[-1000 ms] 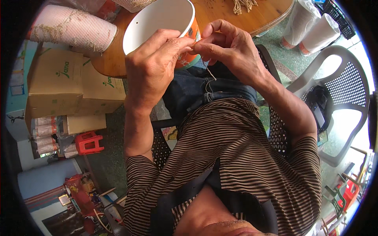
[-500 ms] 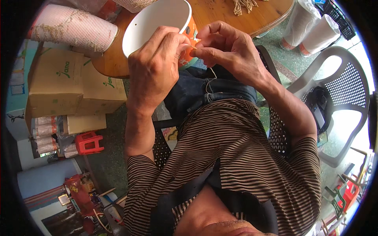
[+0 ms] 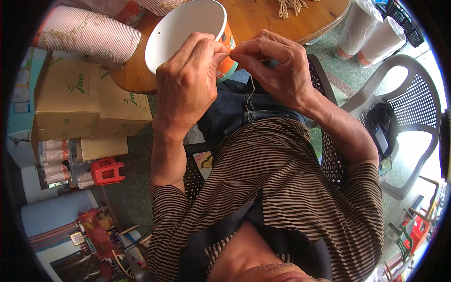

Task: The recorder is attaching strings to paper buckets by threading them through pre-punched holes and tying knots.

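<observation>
A paper bucket [image 3: 185,33] with a white inside and an orange and green outer side lies tilted at the table's near edge, its mouth facing left. Over its near side, my left hand [image 3: 188,73] is closed in a pinch. The fingertips of my right hand [image 3: 277,61] are also pinched and meet those of the left beside the bucket's orange wall. A thin pale string [image 3: 253,87] dangles below my right hand toward my lap. What lies right between the fingertips is mostly hidden, though it seems to be part of this string.
Stacked paper buckets [image 3: 89,35] with strings on them lie at the left of the wooden table [image 3: 263,16]. A bundle of strings [image 3: 291,7] rests at its far side. Cardboard boxes [image 3: 70,94] and a red stool [image 3: 107,170] are left; a grey plastic chair [image 3: 413,103] stands right.
My right hand's fingers have closed into a tighter pinch and come up against the left fingertips. The small orange bit seen between the hands is now covered. The bucket has shifted very slightly.
</observation>
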`<state>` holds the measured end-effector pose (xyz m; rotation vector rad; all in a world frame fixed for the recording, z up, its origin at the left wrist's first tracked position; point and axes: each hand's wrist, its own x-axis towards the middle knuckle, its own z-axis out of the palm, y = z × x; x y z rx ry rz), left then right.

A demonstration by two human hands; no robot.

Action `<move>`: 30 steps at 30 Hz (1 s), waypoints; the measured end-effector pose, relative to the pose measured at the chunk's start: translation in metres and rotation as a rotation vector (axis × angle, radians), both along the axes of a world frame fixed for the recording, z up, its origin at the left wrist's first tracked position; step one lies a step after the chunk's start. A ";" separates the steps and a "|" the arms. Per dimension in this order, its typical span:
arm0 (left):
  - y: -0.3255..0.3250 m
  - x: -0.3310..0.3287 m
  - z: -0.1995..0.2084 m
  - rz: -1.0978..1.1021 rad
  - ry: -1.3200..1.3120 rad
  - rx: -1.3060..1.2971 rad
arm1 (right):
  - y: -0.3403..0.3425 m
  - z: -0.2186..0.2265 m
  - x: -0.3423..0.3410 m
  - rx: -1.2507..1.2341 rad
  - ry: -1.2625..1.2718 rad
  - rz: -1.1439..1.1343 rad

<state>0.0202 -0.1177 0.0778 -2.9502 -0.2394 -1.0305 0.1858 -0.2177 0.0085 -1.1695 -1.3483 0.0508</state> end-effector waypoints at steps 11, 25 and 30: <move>-0.010 -0.005 -0.001 0.094 -0.038 -0.361 | 0.004 -0.002 -0.009 -0.152 0.338 -0.006; -0.011 -0.003 -0.002 0.112 -0.065 -0.428 | 0.004 -0.003 -0.009 -0.289 0.508 0.148; -0.013 -0.003 -0.003 0.111 -0.053 -0.430 | 0.008 -0.005 -0.008 -0.225 0.556 0.228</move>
